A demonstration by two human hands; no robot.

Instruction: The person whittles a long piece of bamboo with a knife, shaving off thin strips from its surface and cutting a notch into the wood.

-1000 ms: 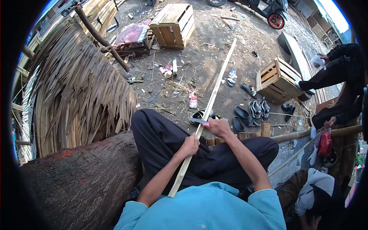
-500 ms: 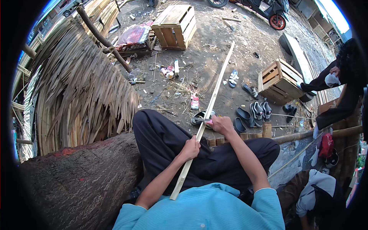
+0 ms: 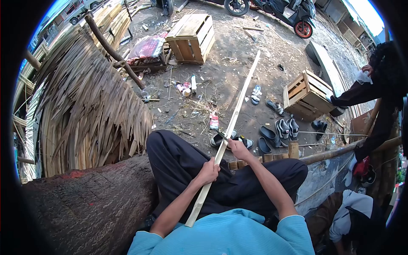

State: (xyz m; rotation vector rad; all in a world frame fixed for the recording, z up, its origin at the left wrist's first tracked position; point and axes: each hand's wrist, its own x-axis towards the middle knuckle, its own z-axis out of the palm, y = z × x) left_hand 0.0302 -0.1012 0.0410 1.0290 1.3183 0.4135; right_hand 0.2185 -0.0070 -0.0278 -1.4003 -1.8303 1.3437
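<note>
A long pale strip of split bamboo or wood (image 3: 241,101) runs slantwise from my shirt front, over my lap and out above the ground. My left hand (image 3: 208,171) is closed around its lower part, near my knee. Farther up, my right hand (image 3: 239,148) grips a small knife, its handle mostly hidden in the fist. The knife's dark blade (image 3: 221,135) lies across the strip, touching or very near it. My crossed legs in dark trousers (image 3: 174,153) are beneath both hands.
Left are a thatch bundle (image 3: 89,93) and a thick dark log (image 3: 93,204). Several shoes (image 3: 282,128) and wooden crates (image 3: 308,95), (image 3: 191,40) stand ahead. A bamboo rail (image 3: 331,154) runs right. One person (image 3: 382,85) is at right, another (image 3: 350,212) lower right.
My right hand and the knife have moved slightly towards me along the strip, and the blade shows more at a slant. My left hand keeps its grip. The view has tilted up a little.
</note>
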